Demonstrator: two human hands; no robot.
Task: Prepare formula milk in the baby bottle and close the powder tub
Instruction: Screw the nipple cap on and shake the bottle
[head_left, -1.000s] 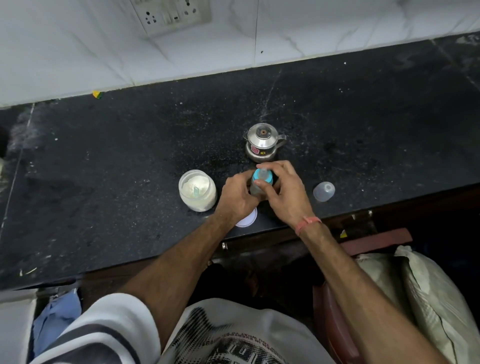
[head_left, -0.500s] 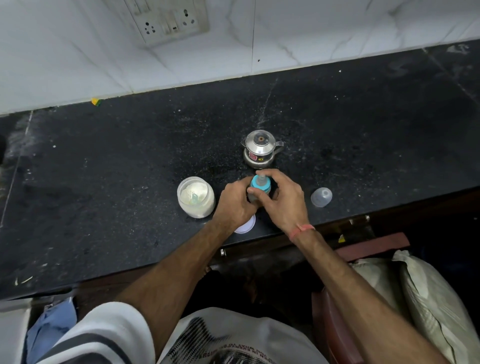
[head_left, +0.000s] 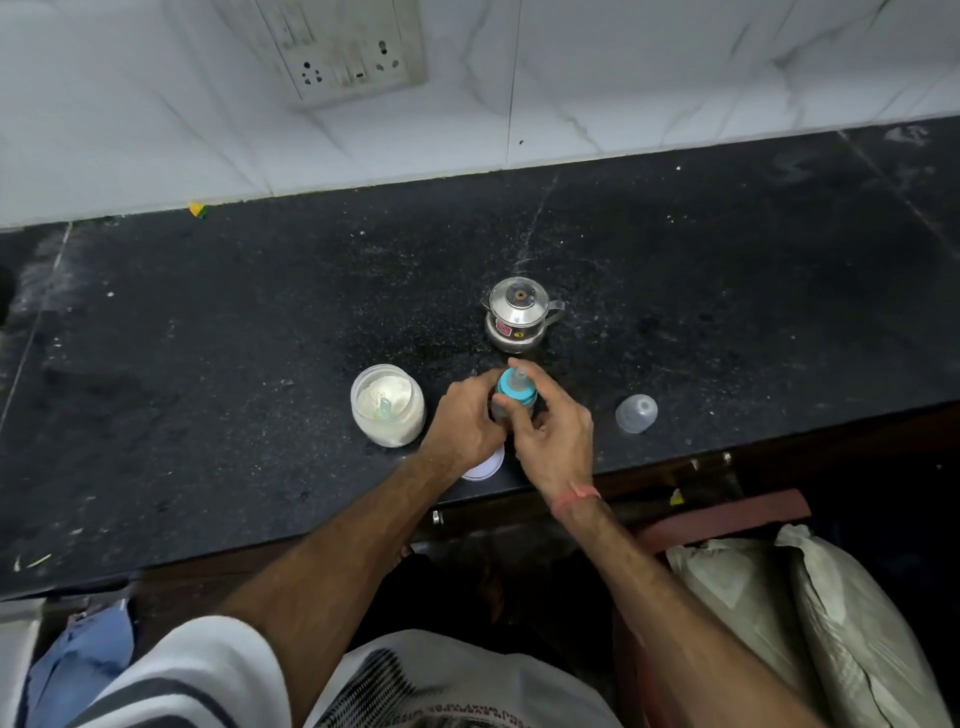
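Baby bottle (head_left: 511, 402), near the counter (head_left: 208, 364) front edge, gripped in your left hand (head_left: 465, 423) while your right hand (head_left: 553, 434) pinches its blue collar; powder tub (head_left: 387, 405) remains open, lid (head_left: 485, 465) aside.

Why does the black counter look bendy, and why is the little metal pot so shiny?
In the head view, the wide lens curves the counter edge; light bounces off the metal pot, making bright glare; the hands and bottle look slightly soft, and the bottom corners are dim.
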